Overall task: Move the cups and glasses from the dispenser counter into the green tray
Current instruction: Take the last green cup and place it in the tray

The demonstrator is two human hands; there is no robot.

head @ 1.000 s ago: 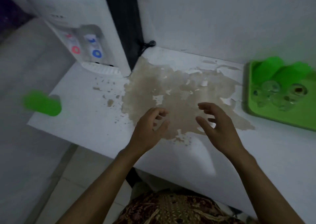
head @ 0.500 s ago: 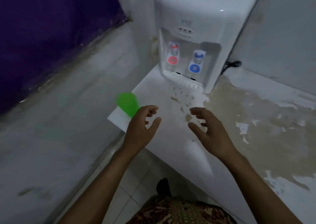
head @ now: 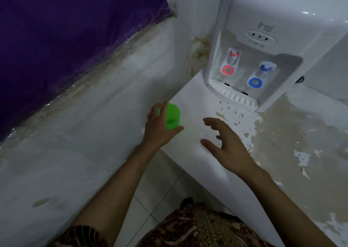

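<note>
Green and made of plastic, the cup (head: 172,117) sat on the left corner of the white counter (head: 197,103), close to its edge. The left hand (head: 158,132) was wrapped round it, fingers on one side and thumb on the other. The right hand (head: 226,147) hung just above the counter beside it, fingers spread, holding nothing. Behind stood a white water dispenser (head: 273,20) with a red tap (head: 227,69) and a blue tap (head: 255,82)

Left hand (head: 160,132) grips cup (head: 172,117); right hand (head: 227,149) splayed.
</note>
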